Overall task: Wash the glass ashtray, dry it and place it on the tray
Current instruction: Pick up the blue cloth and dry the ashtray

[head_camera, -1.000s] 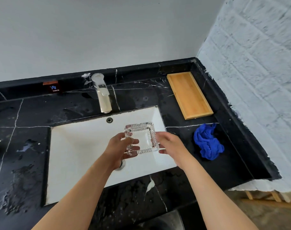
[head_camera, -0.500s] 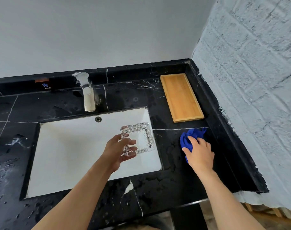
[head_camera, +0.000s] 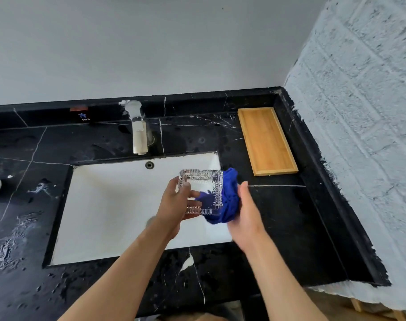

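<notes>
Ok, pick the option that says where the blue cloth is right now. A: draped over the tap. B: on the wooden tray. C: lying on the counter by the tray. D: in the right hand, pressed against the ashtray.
D: the right hand holds the blue cloth against the glass ashtray, which the left hand grips over the sink.

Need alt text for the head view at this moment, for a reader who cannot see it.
Over a white sink set in a black marble counter, the left hand holds a square glass ashtray while the right hand presses a blue cloth against its side. An empty wooden tray lies at the back right, a faucet behind the sink.
</notes>
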